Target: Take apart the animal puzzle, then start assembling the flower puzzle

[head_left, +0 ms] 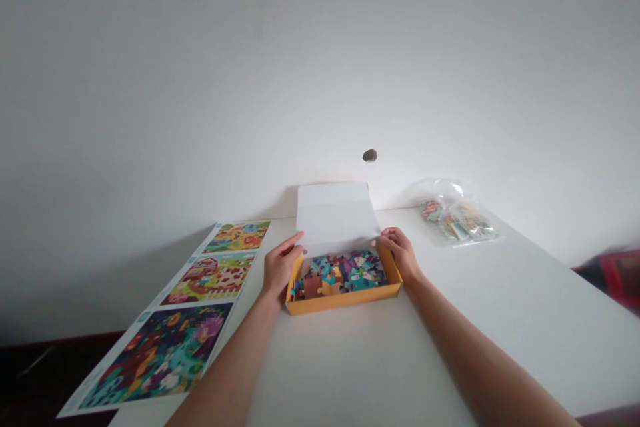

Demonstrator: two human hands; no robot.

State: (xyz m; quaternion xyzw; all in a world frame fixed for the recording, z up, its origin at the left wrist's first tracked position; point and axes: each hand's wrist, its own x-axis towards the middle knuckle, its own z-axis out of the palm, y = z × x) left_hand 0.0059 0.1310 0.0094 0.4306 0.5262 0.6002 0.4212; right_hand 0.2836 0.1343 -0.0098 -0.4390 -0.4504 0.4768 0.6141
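Note:
A shallow yellow cardboard box [345,300] sits on the white table in front of me, its white-lined lid [336,213] raised and tipped back toward the wall. Inside lies a heap of loose jigsaw puzzle pieces [345,272] in teal, purple, brown and orange. My left hand [281,267] grips the box's left side, thumb and fingers near the lid's hinge. On the opposite side, my right hand [401,255] is closed around the right wall, fingertips at the lid's lower right corner.
Three colourful picture sheets lie at the left: a lion scene [239,237], a farm scene [210,278] and a dark forest scene [160,353]. A clear plastic bag [463,221] of puzzle pieces rests at the back right. The wall has a small hole [370,155].

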